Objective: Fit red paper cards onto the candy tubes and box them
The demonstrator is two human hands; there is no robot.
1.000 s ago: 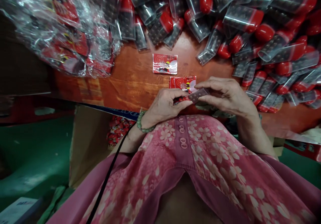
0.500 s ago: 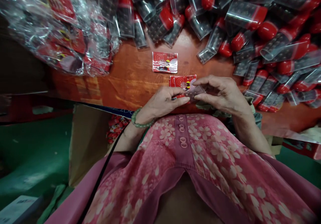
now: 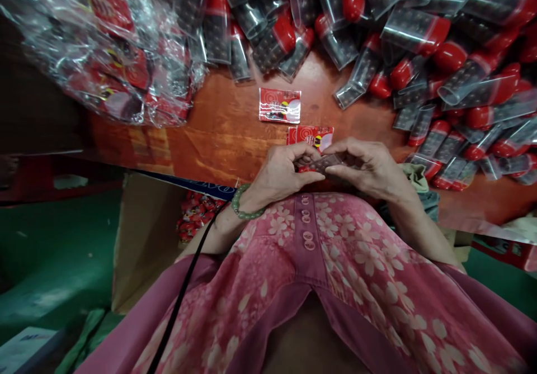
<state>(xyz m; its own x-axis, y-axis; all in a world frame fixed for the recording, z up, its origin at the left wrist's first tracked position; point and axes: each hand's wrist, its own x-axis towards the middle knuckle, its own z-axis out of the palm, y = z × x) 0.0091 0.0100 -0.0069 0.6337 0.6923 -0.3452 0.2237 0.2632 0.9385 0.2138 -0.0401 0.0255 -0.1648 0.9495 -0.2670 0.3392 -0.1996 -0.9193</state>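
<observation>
A small clear tube of dark beads [image 3: 328,163] is held low over the table's front edge, between my two hands. My right hand [image 3: 371,170] pinches its right end between thumb and fingers. My left hand [image 3: 281,173], with a green bead bracelet at the wrist, is closed loosely round the tube's red left end, its thumb stretched along the near side. Just beyond the fingers lie overlapping red printed packets [image 3: 312,136], partly covered by my hands. Another red packet [image 3: 279,105] lies flat a little farther away.
Many red-capped clear tubes [image 3: 413,30] are heaped along the back and right. A crinkled clear plastic bag [image 3: 168,91] of red packets lies at the back left. Below the table edge, an open cardboard box [image 3: 138,245] stands beside a pile of small red items [image 3: 197,214].
My left thumb has moved off the tube's near side and its fingers have shifted. The tube and my right hand have moved slightly down. The whole view has shifted a little.
</observation>
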